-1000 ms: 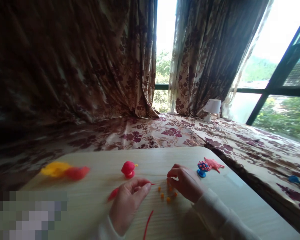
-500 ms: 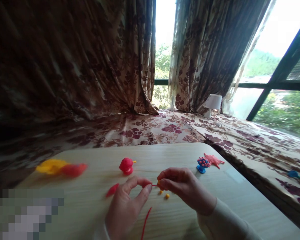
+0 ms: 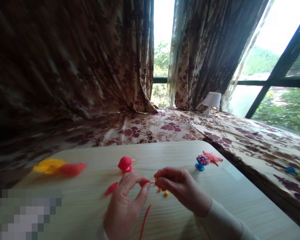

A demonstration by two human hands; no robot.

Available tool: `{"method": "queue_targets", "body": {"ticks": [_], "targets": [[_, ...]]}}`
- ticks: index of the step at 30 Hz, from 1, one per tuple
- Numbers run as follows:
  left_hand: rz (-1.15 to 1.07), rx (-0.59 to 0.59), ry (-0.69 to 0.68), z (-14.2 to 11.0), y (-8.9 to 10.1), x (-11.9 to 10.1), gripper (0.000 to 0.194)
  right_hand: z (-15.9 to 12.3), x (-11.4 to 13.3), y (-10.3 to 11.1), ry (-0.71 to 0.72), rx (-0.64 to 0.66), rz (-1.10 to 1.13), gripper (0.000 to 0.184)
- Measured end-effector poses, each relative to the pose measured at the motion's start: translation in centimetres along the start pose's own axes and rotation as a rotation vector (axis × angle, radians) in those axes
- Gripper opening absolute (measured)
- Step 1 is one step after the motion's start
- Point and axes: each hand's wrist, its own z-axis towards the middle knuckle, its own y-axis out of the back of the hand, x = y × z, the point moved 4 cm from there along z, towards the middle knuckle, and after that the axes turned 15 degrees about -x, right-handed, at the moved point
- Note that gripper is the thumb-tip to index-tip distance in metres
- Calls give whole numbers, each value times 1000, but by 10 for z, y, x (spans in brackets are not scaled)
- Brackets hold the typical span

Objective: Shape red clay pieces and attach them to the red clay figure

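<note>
Thumb and forefinger of the left hand [image 3: 127, 203] meet at their tips, closed on a thin red strip [image 3: 152, 182]. Thumb and forefinger of the right hand [image 3: 183, 190] are likewise drawn together, on a yellow bit [image 3: 156, 180]; its far side is hidden from me. Strip and bit lie end to end in the narrow gap between the hands; whether they are joined, I cannot tell. I take the light, tip-only pinch to suit stuff so small and soft, and the facing hands to keep both ends aligned.

Just below the right fingers lie yellow balls [image 3: 166, 193], close by, I judge, for easy reach. Nearer on the table [image 3: 102, 151], a red strand [image 3: 145, 220] lies loose; left of the left hand, a red lump [image 3: 111, 188].

Farther out stand a red model [image 3: 125, 164] and, to the right, a dotted blue cup [image 3: 202, 162] beside a pink piece [image 3: 212, 157], set back, it seems to me, to spare the working space. Far left: a yellow mass [image 3: 49, 166].
</note>
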Motion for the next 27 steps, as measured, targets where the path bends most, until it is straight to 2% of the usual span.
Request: {"method": "queue_targets", "body": {"ticks": [6,27], "targets": [[7,-16,-98,-2,-3,-3,8,-2,3,-2,3,5,-31,21],[24,-29,-126,-3,-2,-5,8,-7,4,-7,121,22,-92,14]]}}
